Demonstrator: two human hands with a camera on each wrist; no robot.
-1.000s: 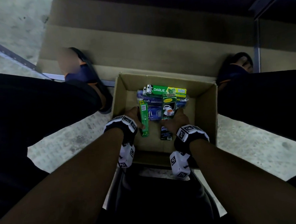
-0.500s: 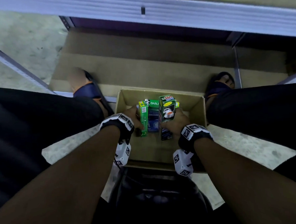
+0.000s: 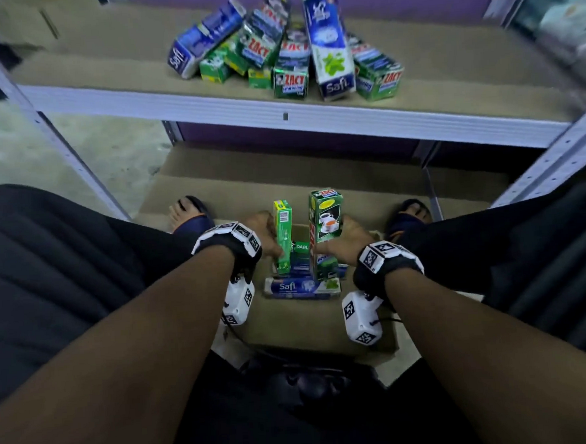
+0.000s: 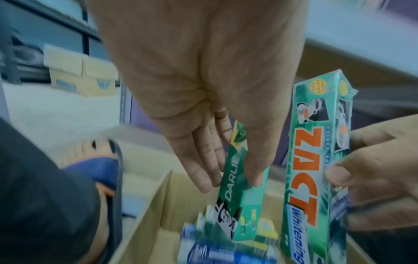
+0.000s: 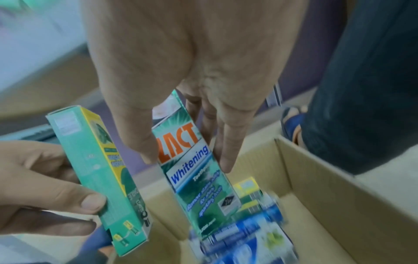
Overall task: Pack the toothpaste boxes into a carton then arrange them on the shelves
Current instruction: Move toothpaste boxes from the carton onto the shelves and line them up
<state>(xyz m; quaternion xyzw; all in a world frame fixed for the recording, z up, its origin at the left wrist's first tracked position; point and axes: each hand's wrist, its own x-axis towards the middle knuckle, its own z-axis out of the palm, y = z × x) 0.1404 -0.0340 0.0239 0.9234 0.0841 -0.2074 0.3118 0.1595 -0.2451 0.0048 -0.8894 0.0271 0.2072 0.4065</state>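
My left hand (image 3: 266, 235) grips a slim green Darlie box (image 3: 283, 236) upright above the carton (image 3: 291, 328); the left wrist view shows the Darlie box (image 4: 237, 180) pinched between thumb and fingers. My right hand (image 3: 346, 241) holds a green Zact Whitening box (image 3: 324, 226) upright beside it, and the right wrist view shows that Zact box (image 5: 199, 171) clamped between thumb and fingers. In the carton lie a blue Safi box (image 3: 302, 287) and another Darlie box (image 3: 300, 248). Several toothpaste boxes (image 3: 288, 50) are heaped on the shelf above.
The shelf rail (image 3: 278, 114) runs across just above the carton, with slanted metal uprights (image 3: 555, 161) at both sides. My knees in dark trousers flank the carton, sandalled feet (image 3: 190, 214) beyond it. A second cardboard box (image 4: 79, 75) stands on the floor at left.
Both hands have lifted their boxes up out of the carton, tilting them upright. My view has risen, bringing the stocked shelf into sight.
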